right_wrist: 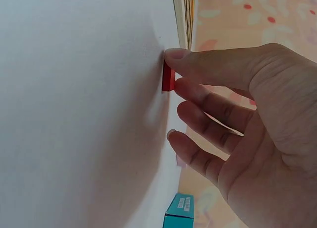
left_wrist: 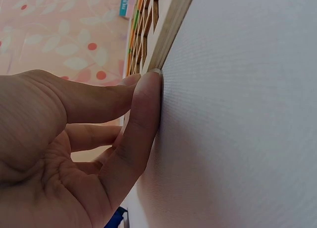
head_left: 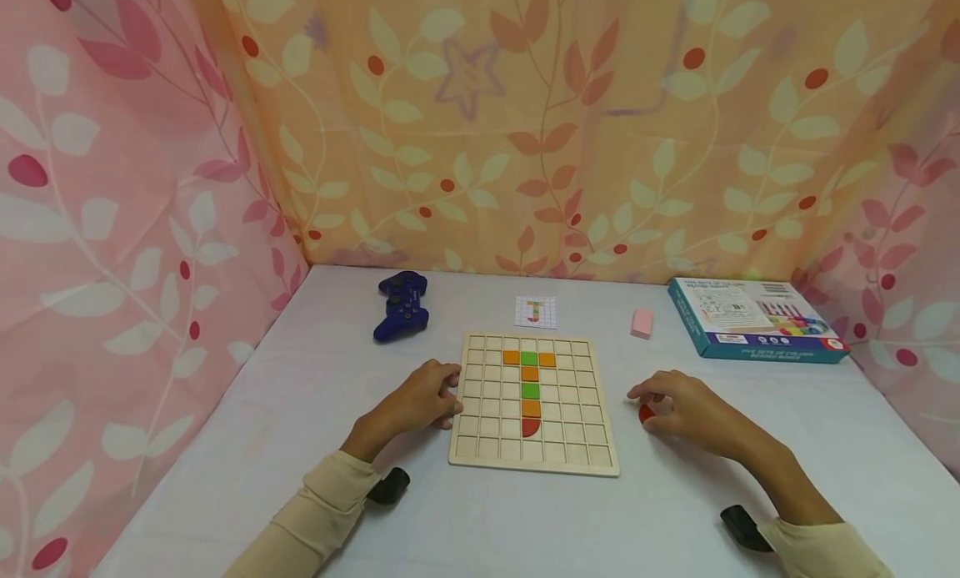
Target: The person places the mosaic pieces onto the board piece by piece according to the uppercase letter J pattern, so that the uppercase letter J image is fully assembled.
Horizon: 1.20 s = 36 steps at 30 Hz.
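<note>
A square wooden grid board point(head_left: 480, 453) lies flat on the table. Orange and green squares form a T on it, with a red quarter-circle piece point(head_left: 531, 428) at the foot. My left hand point(head_left: 412, 401) rests loosely curved against the board's left edge, thumb and fingertips right at the rim. In the left wrist view, fingertips point(left_wrist: 148, 84) meet the edge close to the cloth. Right of the board, my right hand point(head_left: 686, 411) pinches another small red piece point(right_wrist: 169, 78) at the table surface between thumb and index finger; its other fingers are spread.
Behind the board lies a small pattern card point(head_left: 546, 313) showing a similar coloured T. A blue game controller point(head_left: 403, 305) is at the back left. A pink block point(head_left: 641, 323) and a flat teal-edged box point(head_left: 757, 319) sit at the back right, before floral cloth walls point(head_left: 480, 144).
</note>
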Each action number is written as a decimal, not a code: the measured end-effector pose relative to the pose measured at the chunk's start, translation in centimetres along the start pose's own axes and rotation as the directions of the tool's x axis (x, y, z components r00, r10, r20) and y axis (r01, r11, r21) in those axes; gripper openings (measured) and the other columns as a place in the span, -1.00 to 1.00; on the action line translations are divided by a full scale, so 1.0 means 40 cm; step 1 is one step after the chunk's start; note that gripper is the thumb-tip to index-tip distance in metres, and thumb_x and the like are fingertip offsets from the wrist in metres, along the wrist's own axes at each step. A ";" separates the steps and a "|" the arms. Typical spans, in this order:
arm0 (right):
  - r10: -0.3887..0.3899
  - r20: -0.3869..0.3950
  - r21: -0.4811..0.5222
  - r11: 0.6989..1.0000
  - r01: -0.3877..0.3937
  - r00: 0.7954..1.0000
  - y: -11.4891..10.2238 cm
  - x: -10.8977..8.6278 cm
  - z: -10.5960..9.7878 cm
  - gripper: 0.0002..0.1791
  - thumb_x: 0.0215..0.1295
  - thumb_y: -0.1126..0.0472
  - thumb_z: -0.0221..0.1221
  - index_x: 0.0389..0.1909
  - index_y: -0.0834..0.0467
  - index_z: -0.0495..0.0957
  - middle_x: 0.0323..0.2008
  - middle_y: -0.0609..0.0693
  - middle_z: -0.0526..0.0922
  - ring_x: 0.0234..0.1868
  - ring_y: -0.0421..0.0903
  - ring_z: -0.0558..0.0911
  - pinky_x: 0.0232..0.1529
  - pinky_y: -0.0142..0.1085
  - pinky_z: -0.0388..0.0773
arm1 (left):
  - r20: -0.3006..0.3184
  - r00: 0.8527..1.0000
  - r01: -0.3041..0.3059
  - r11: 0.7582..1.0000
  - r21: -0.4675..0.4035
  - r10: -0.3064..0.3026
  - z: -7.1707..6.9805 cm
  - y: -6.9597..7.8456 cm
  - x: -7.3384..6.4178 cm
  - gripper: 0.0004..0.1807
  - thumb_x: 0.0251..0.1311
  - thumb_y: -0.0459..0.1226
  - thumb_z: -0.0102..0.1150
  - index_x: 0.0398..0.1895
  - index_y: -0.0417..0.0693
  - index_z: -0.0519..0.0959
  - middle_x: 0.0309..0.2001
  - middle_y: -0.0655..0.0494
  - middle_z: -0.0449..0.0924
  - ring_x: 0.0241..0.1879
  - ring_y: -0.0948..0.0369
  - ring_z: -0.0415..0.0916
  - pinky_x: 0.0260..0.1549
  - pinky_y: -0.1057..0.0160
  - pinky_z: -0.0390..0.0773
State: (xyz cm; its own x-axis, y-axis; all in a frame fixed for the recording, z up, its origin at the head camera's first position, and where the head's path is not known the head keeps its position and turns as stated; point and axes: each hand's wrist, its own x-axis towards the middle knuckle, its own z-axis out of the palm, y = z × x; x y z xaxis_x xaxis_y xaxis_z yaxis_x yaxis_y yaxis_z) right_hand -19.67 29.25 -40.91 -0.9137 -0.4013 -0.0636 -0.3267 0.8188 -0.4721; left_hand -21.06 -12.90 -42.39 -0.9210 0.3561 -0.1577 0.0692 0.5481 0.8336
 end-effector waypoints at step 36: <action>-0.062 0.013 0.047 0.997 0.062 0.998 -0.060 0.044 0.023 -0.64 0.26 0.24 0.42 0.08 0.19 0.76 -0.11 -0.12 0.70 -0.07 -0.09 0.56 -0.10 -0.35 0.64 | 0.001 1.000 0.004 1.000 0.009 -0.004 0.000 -0.001 0.000 -0.42 0.31 -0.57 0.26 0.39 -0.45 0.41 0.02 -0.17 0.42 -0.46 0.22 0.60 -0.42 0.32 0.73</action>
State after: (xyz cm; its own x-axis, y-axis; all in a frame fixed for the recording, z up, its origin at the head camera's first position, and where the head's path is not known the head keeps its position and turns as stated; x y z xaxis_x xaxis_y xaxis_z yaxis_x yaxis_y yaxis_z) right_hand -20.26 26.20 -40.69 -0.8883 -0.4571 -0.0458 -0.3708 0.7723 -0.5158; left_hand -21.07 -12.92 -42.41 -0.9208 0.3552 -0.1613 0.0696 0.5565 0.8280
